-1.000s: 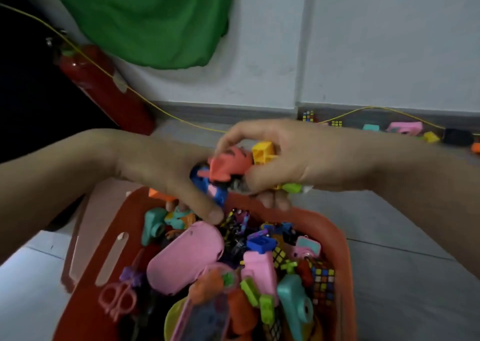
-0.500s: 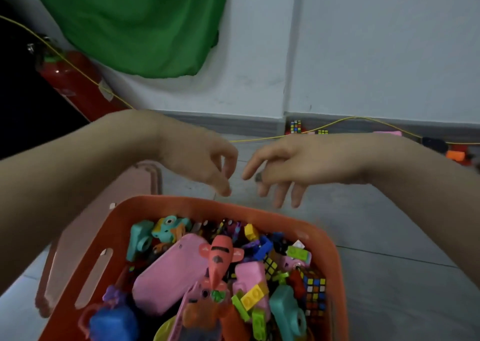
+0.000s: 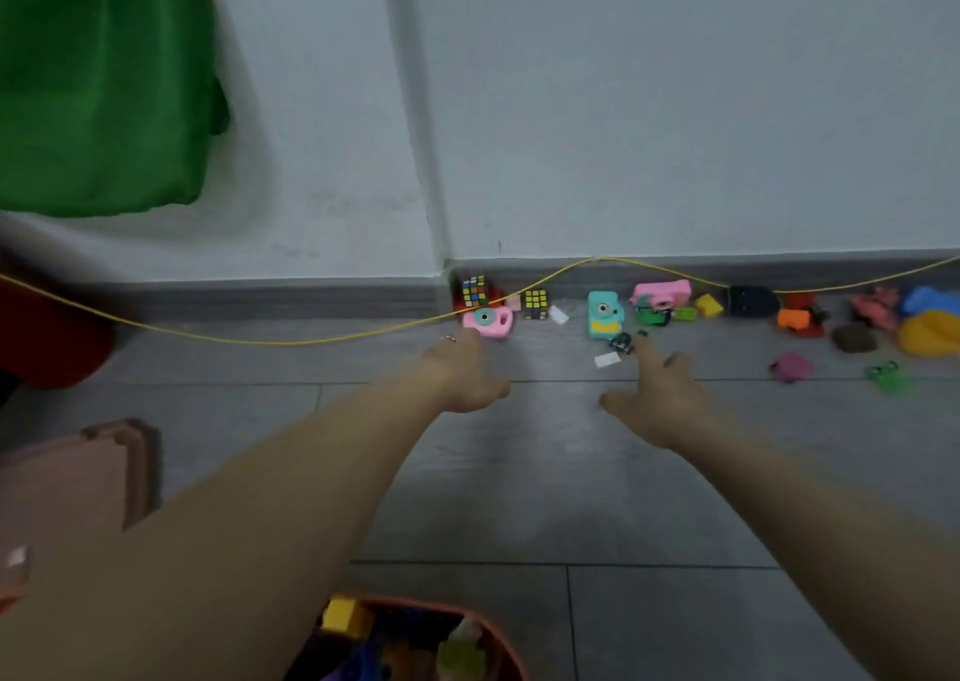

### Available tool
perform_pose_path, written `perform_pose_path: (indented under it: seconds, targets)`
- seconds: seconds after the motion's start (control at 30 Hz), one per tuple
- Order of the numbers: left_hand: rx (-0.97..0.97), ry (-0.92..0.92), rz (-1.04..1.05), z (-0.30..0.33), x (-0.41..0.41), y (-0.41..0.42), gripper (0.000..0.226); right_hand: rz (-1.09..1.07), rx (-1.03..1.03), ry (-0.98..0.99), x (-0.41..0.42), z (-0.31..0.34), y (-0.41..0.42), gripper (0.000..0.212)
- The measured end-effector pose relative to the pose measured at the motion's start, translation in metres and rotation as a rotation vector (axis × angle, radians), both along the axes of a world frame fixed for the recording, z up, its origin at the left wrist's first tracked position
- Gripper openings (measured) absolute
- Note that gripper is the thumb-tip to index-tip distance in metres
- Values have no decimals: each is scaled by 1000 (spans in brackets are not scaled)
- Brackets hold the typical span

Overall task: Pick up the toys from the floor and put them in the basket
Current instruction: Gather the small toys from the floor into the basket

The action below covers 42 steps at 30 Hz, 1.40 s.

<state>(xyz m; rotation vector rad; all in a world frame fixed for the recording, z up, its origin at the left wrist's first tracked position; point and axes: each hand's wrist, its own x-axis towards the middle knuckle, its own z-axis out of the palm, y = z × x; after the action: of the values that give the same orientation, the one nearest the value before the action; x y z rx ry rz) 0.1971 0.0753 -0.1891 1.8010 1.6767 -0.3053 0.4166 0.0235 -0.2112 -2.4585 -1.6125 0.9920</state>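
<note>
While both arms stretch out over the grey floor (image 3: 519, 472), we are plainly between loads: the left hand (image 3: 460, 376) and the right hand (image 3: 657, 397) are both spread, fingers loose, gripping nothing. Largest in sight is the white wall (image 3: 623, 109), and it explains the layout, for the toys lie strung along its foot, just ahead of our fingertips, with a yellow cord (image 3: 311, 340) sagging across in front of them. Behind the hands, close to our body and under the left forearm, sits the basket (image 3: 498, 639), its orange rim just showing with toys heaped inside; we judge it is kept close so each trip back is short.

Now the smaller things. Off beyond the right hand lies a yellow and blue cluster (image 3: 930, 324), well apart. Straight ahead of the right fingers stands a teal toy camera (image 3: 602, 314), with a small black piece (image 3: 622, 342) nearer still. The left fingertips are just reaching a pink toy camera (image 3: 488, 322); we cannot tell whether they touch. Beyond it sit two puzzle cubes (image 3: 535, 304). Two hands out suggests two grabs at once.
</note>
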Motion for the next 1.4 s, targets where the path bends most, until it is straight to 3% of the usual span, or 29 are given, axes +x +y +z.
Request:
perform_pose_path:
  seconds: [0.17,0.27,0.43,0.53,0.63,0.97,1.13,1.4]
  targets:
    - [-29,-6,98,-40,22,26,78,67,51,-47,23,-29,24,100]
    - [70,5,264,-54,28,49,96,141,92,-74,22,-43,45,101]
    - [201,5,270,-63,31,55,90,200,152,-176,5,-57,63,94]
    - [388,-137,200,-75,30,50,83,239,239,-198,-3,-66,67,89]
    - [490,-123,81,-77,25,54,102,254,287,-196,-7,-69,70,83]
    - [407,-18,-127,-75,20,66,109,404,299,-209,-4,-68,79,71]
    - [450,-98,-130,-83,27,63,102,436,273,-217,-2,-69,79,80]
    - [463,1,-285,-87,23,66,106,459,184,-195,-1,-68,92,98]
